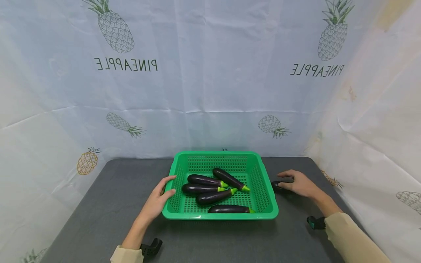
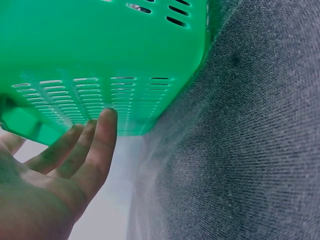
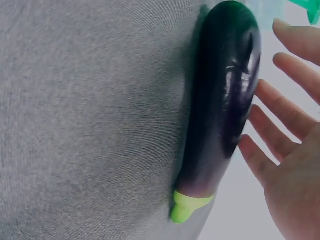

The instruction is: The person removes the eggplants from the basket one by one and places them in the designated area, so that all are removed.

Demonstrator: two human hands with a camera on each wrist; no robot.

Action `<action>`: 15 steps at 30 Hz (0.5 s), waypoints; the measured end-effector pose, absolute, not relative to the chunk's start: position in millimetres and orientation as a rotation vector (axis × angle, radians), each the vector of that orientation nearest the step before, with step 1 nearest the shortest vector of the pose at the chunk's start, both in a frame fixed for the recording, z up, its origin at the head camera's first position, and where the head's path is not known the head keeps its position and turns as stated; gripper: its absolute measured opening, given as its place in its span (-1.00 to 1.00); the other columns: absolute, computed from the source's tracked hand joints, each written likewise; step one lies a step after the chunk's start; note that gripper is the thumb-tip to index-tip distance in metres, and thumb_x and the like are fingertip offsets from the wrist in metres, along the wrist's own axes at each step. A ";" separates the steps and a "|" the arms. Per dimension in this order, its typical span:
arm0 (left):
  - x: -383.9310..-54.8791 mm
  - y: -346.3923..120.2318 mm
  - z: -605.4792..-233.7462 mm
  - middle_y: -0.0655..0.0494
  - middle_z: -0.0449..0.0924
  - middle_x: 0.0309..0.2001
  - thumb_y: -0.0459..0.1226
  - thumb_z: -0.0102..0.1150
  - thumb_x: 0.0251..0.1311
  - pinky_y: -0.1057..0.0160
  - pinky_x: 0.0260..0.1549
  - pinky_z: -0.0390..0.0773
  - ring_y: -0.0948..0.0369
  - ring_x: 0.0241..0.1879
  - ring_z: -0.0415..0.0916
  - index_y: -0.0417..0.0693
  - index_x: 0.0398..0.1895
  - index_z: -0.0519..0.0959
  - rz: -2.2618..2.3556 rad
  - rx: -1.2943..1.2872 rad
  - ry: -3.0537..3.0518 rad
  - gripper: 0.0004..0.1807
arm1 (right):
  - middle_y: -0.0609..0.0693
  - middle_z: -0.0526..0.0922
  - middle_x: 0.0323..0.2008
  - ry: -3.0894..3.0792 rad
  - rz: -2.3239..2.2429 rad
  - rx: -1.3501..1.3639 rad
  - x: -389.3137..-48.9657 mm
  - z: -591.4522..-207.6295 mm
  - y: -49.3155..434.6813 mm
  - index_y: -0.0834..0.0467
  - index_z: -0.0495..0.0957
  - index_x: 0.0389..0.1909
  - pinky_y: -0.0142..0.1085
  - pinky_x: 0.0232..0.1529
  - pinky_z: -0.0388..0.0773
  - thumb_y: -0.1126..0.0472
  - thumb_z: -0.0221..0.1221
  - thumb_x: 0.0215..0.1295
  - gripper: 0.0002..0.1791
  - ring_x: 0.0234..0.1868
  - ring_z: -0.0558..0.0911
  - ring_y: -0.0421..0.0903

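A green slotted plastic basket (image 1: pixel 220 216) sits on the dark grey table and holds several dark purple eggplants (image 1: pixel 212 197) with green stems. At its left rim is my left hand (image 1: pixel 154 202), with thumb and forefinger over the edge. In the left wrist view the other fingers (image 2: pixel 102 145) extend fairly straight along the slotted outer wall. Right of the basket, another eggplant (image 3: pixel 222 100) lies on the table, partly hidden by my right hand in the head view. My right hand (image 1: pixel 300 184) is over it with spread fingers, the fingertips right at its side.
Dark grey cloth covers the table (image 1: pixel 108 204). A white curtain (image 1: pixel 210 91) with pineapple prints hangs behind the table and along both sides. Each wrist wears a small black camera, one by the left sleeve (image 1: pixel 126 254), one by the right sleeve (image 1: pixel 348 233).
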State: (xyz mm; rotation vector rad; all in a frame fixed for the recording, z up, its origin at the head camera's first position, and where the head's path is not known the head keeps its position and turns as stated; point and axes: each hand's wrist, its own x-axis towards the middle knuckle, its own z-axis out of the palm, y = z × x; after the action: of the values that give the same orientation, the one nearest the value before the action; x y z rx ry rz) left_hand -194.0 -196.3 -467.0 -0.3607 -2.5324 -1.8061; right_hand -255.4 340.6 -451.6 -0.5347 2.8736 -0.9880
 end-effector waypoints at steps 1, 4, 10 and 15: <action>-194.1 -196.4 -467.0 -0.20 0.11 0.54 -0.24 0.02 0.55 -0.11 0.21 0.41 -0.15 0.51 0.11 0.01 0.52 0.26 -1.806 -0.360 -2.534 -0.47 | 0.28 0.56 0.17 2.884 -0.996 -0.539 -254.7 -450.3 340.2 0.33 0.55 0.23 0.28 0.14 0.43 0.04 0.27 0.43 -0.47 0.22 0.48 0.36; -194.3 -196.7 -467.3 -0.21 0.12 0.54 -0.24 0.03 0.55 -0.09 0.18 0.43 -0.15 0.50 0.14 0.00 0.52 0.26 -1.804 -0.363 -2.535 -0.47 | 0.27 0.58 0.14 2.907 -1.027 -0.571 -252.5 -445.9 339.1 0.35 0.55 0.22 0.29 0.17 0.40 0.08 0.24 0.46 -0.51 0.20 0.50 0.34; -194.8 -197.5 -468.6 -0.20 0.08 0.56 -0.23 0.03 0.55 -0.25 0.27 0.30 -0.16 0.54 0.03 0.01 0.52 0.26 -1.807 -0.390 -2.519 -0.47 | 0.23 0.61 0.12 2.950 -1.066 -0.592 -248.4 -437.6 335.4 0.29 0.58 0.19 0.21 0.15 0.46 0.10 0.21 0.49 -0.58 0.16 0.55 0.28; -194.9 -197.6 -468.9 -0.19 0.06 0.56 -0.23 0.03 0.55 -0.26 0.29 0.28 -0.15 0.55 0.00 0.03 0.52 0.26 -1.812 -0.384 -2.523 -0.47 | 0.18 0.63 0.10 2.988 -1.072 -0.597 -242.8 -427.7 329.7 0.22 0.60 0.18 0.07 0.10 0.54 0.09 0.20 0.50 -0.62 0.11 0.60 0.18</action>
State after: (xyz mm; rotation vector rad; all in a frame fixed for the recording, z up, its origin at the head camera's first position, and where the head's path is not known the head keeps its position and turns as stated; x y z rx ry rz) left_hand -194.9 -197.6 -468.9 -0.3838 -2.5234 -1.8118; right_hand -242.8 329.7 -427.7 -0.5968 2.9879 -1.0721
